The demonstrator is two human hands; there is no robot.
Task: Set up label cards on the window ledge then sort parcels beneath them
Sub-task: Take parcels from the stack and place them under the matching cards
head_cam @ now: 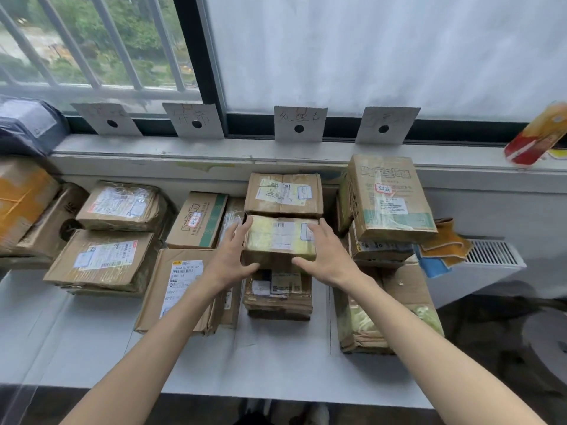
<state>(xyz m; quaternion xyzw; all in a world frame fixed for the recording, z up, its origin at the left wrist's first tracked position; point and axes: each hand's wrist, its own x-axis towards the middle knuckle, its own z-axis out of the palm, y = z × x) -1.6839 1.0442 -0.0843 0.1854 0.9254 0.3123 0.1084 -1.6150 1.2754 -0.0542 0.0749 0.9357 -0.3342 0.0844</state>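
- Along the window ledge [214,148], four label cards lean on the frame, each with a black dot: first card [107,119], second card [194,120], third card [300,124], fourth card [387,125]; handwriting too faint to read.
- Far left: grey mailer bag [29,124] on the ledge end, orange-taped box [21,200] below it.
- Left group on the white bench [76,348]: two taped parcels, upper [122,207] and lower [98,262], under the first card.
- Next group: green-striped box [198,220] behind a flat parcel [181,289], under the second card.
- Centre: left hand [231,256] and right hand [326,256] grip the sides of a yellow-taped parcel [280,237], fingers along its edges, thumbs at the near corners; it sits atop a lower stack [277,294], just in front of another labelled box [283,194], under the third card.
- Right: tall printed box [389,197] tilted on a stack, big flat parcel [383,317] in front, under the fourth card.
- Far right: red-orange packet [537,133] on the ledge, cloths [445,246] beside a vent.
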